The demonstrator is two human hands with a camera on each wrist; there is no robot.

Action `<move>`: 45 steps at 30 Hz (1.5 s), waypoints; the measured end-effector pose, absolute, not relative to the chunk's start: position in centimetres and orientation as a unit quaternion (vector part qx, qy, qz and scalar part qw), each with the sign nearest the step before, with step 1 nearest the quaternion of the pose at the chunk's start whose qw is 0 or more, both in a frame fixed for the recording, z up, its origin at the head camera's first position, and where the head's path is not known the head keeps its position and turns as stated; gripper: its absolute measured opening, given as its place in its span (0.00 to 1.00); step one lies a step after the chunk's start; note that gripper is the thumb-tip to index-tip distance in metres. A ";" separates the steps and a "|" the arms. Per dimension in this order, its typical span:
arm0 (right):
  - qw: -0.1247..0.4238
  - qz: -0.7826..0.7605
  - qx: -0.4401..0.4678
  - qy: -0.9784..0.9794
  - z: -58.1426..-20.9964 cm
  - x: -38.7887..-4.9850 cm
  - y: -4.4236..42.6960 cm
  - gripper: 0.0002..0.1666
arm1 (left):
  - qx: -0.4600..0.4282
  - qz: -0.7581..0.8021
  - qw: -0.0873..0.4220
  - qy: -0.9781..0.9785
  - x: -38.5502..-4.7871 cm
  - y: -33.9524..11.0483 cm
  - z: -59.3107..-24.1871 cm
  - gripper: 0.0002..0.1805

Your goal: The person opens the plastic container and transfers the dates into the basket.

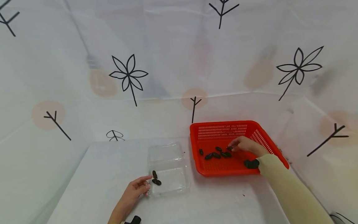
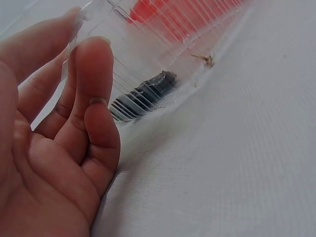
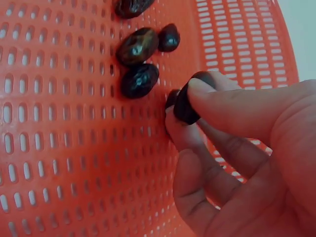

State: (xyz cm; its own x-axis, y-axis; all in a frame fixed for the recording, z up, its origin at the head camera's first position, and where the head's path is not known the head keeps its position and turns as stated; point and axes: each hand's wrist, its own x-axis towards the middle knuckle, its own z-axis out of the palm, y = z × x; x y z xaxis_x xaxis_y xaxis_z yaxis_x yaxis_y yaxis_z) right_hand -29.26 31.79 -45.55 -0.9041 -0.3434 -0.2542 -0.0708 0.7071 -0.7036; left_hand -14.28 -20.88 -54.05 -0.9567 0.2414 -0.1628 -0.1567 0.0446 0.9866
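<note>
Over the right part of a red basket [image 1: 223, 170], my right hand [image 1: 246, 145] pinches a dark, glossy, date-like fruit [image 3: 185, 104] between thumb and fingertips. A second dark fruit [image 3: 170, 101] is partly hidden behind those fingers; whether it is held, I cannot tell. More date-like fruits [image 3: 139, 80] lie on the basket floor. My left hand [image 1: 135, 191] holds the left edge of a clear plastic box [image 1: 173, 180], its fingers against the wall in the left wrist view. Inside the box, close to that hand, are a few of the same dark fruits [image 1: 156, 181].
The box's clear lid [image 1: 165, 151] lies folded back behind it. A white cloth [image 1: 92, 186] covers the table, and a patterned sheet [image 1: 173, 62] hangs behind. The basket stands right of the box, with small dark crumbs [image 1: 244, 195] in front of it.
</note>
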 end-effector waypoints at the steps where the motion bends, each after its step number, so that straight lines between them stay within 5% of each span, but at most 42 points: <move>1: 0.188 -0.364 -0.112 0.905 -45.7 -29.2 32.0 0.15 | 0.034 0.692 0.143 0.707 -14.3 -20.9 -54.0 0.26; 19: 0.188 -0.384 -0.113 0.897 -44.9 -29.0 31.7 0.16 | 0.035 0.691 0.141 0.708 -14.5 -20.7 -54.2 0.25; 45: 0.170 -0.367 -0.198 0.893 -41.7 -28.0 22.9 0.14 | 0.031 0.696 0.143 0.703 -14.3 -20.8 -54.1 0.26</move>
State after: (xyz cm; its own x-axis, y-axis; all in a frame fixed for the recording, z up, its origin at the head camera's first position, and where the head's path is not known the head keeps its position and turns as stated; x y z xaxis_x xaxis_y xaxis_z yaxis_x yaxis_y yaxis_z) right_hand -28.04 22.92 -41.75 -0.8640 -0.4783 -0.1573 -0.2291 0.6516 -0.7232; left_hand -14.33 -20.76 -54.10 -0.9569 0.2433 -0.1584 -0.1558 0.0300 0.9873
